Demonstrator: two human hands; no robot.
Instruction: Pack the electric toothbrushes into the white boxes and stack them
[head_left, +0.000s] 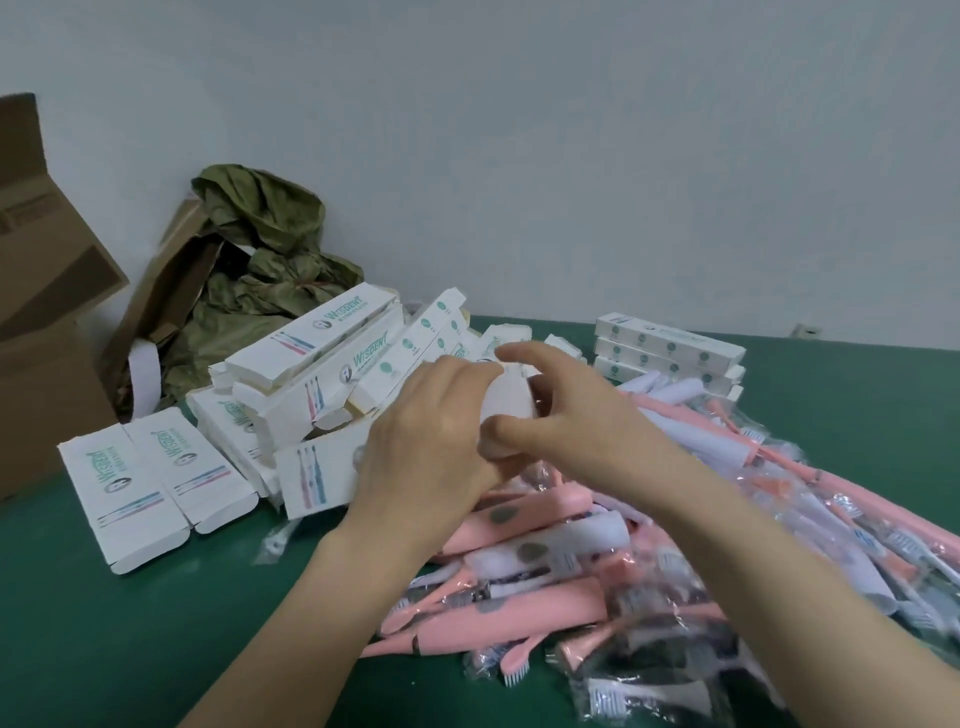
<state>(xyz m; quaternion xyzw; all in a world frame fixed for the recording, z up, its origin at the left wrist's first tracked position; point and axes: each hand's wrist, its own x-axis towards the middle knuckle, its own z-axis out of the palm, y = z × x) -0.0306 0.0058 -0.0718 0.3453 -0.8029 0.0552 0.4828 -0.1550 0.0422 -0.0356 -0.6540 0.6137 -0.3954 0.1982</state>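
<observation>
The person's left hand (431, 436) and right hand (571, 410) are bare; left forearm (332, 613) and right forearm (753, 571) are sleeveless.

- "WISDENT", green capitals running lengthwise, on two flat white cardboard boxes (130, 488) near the left edge of the green bench (156, 623).
- "WISDENT" again on the long white boxes (322, 332) topping the heap behind; the small line beside each brand is too small to read.
- Stacked white boxes (670, 343), far right edge: round green marks, lettering illegible.
- Brown carton (31, 218), left edge: print blurred.
- Plain white box (506, 410), gripped by left hand (436, 431) and right hand (566, 410): nothing legible.
</observation>
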